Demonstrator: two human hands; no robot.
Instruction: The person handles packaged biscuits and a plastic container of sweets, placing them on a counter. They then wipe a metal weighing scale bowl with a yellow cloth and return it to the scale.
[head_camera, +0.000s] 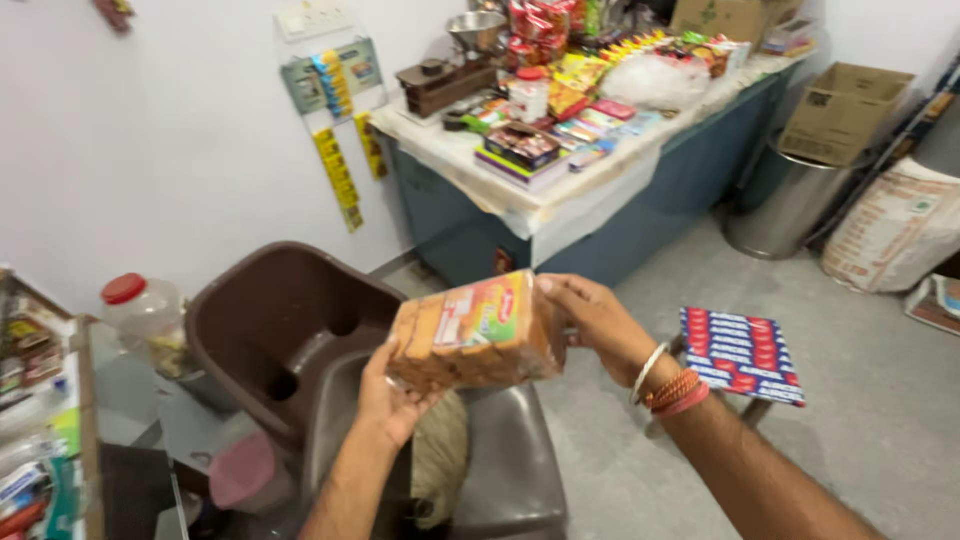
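Over the brown chair (290, 330), left hand (385, 395) and right hand (590, 320) clamp a rusk packet (475, 335) from both ends. Stool (740, 355) just right; bare floor (880, 400) beyond; counter (600, 190) well behind.

Bright even indoor light, soft shadows, slight motion blur, wide-angle bending at edges

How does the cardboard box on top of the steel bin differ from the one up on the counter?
The box on the steel bin is open, flaps spread, and sits tilted on the bin. The box on the counter looks closed, stands level and is partly cut off by the picture's edge. Both are plain brown cardboard.
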